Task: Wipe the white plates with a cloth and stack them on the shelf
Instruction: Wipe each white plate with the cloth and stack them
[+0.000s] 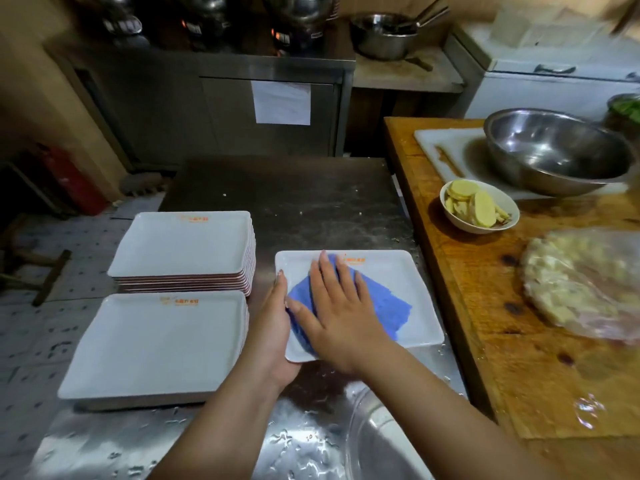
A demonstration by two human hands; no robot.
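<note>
Head view: two plate stacks; left hand grips one plate, right hand flat on cloth.

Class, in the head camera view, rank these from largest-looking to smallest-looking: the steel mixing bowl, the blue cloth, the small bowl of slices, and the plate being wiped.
1. Plate being wiped
2. Steel mixing bowl, close to the plate in looks; it sits farther off, so true order is unsure
3. Blue cloth, partly under the right hand
4. Small bowl of slices

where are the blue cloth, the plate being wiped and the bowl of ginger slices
blue cloth (388, 311), head view, on its bare right part beside the hand
plate being wiped (408, 275), head view, on its bare right inner surface
bowl of ginger slices (460, 221), head view, on its white outer wall
</note>
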